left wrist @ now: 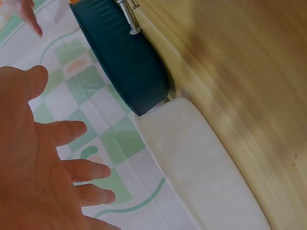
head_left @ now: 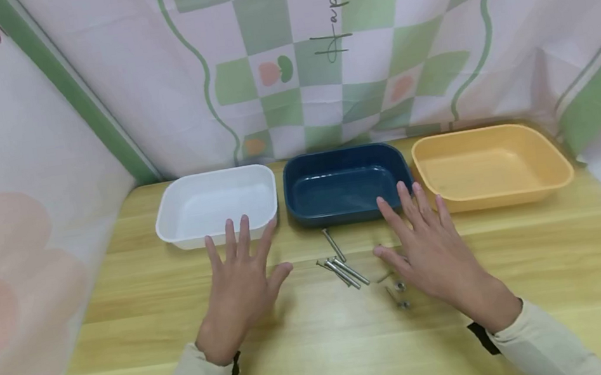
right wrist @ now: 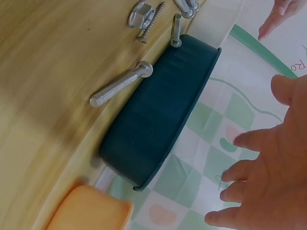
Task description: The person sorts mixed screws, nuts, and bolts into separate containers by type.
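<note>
My left hand [head_left: 240,282] is held out with its fingers spread, its fingertips overlapping the front of the white tray [head_left: 216,202] in the head view. The right hand [head_left: 433,252] is spread the same way, fingertips between the dark blue tray [head_left: 346,186] and the yellow tray [head_left: 493,163]. Neither hand holds anything. Several metal bolts [head_left: 347,272] lie bunched on the table between the hands, and one bolt [head_left: 334,245] lies apart, closer to the blue tray. Beside the right thumb are nuts [head_left: 400,287] and a thin screw [head_left: 391,295]. The right wrist view shows a thick bolt [right wrist: 120,86] and a flanged nut [right wrist: 142,15].
The three trays stand in a row along the back of the wooden table [head_left: 324,357]. Right behind them hangs a checked green and white cloth [head_left: 320,82], and more printed cloth [head_left: 15,253] borders the left side.
</note>
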Motion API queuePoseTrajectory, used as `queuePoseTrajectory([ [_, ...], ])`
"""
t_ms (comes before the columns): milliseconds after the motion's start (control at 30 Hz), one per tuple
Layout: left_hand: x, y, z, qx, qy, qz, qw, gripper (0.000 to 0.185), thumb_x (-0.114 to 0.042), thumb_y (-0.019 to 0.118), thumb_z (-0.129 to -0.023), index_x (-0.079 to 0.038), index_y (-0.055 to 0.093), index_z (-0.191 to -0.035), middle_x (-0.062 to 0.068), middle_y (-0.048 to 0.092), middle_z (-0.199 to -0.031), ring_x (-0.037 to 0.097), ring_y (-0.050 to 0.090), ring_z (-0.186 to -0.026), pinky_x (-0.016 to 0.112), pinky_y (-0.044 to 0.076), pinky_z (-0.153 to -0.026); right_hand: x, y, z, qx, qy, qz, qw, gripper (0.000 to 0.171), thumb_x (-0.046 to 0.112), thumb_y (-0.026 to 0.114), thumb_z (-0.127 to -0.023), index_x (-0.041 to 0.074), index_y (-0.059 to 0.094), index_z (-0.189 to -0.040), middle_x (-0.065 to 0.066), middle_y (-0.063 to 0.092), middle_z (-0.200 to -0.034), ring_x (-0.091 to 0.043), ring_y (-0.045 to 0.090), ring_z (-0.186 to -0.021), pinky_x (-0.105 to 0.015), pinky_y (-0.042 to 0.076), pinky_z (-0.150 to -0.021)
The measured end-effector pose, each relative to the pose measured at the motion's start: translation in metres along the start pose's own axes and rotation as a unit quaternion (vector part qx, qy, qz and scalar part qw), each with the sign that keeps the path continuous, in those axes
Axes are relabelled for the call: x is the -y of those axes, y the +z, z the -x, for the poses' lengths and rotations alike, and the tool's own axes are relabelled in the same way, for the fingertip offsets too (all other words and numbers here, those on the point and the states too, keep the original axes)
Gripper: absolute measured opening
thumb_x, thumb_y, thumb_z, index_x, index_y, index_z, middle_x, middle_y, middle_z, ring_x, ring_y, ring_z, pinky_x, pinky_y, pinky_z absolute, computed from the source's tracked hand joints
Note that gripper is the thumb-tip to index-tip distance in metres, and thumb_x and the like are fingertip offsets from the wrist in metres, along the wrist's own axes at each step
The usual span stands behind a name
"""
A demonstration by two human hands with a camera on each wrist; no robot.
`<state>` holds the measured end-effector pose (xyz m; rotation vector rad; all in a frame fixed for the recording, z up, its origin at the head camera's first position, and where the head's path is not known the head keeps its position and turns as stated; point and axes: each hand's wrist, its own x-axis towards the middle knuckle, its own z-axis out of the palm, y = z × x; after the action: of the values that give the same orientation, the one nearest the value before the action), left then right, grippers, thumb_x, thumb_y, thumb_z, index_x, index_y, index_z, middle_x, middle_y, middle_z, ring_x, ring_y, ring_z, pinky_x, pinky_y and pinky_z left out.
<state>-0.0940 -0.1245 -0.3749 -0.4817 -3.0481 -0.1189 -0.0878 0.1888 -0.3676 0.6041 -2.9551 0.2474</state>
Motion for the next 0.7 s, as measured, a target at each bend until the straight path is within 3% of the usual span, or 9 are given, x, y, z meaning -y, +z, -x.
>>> queuePoseTrajectory([
  [400, 0.0022, 0.0031, 0.0, -0.019, -0.003, 0.003, 0.9998, 0.071, -0.057, 0.047, -0.1, -0.024, 0.029, -0.16, 0.027, 0.021, -0.16, 0.047, 0.011, -0.147, 0.07, 0.001, -0.111, -0.0045, 0.0029, -0.0034, -0.028, -0.017, -0.002, 0.999, 0.079, 0.045, 0.058, -0.1, 0.003, 0.025, -0.158, -0.032, 0.007, -0.16, -0.045, -0.003, -0.148, -0.062, 0.008, -0.115],
  [700, 0.0046, 0.0002, 0.0005, -0.017, -0.013, 0.006, 0.9998, 0.072, -0.057, 0.046, -0.1, -0.021, 0.029, -0.159, 0.026, 0.02, -0.161, 0.046, 0.011, -0.148, 0.069, 0.001, -0.112, -0.0023, 0.002, -0.0035, -0.029, -0.012, -0.011, 0.999, 0.079, 0.045, 0.059, -0.099, 0.004, 0.027, -0.158, -0.033, 0.01, -0.159, -0.047, 0.003, -0.148, -0.061, 0.009, -0.115],
])
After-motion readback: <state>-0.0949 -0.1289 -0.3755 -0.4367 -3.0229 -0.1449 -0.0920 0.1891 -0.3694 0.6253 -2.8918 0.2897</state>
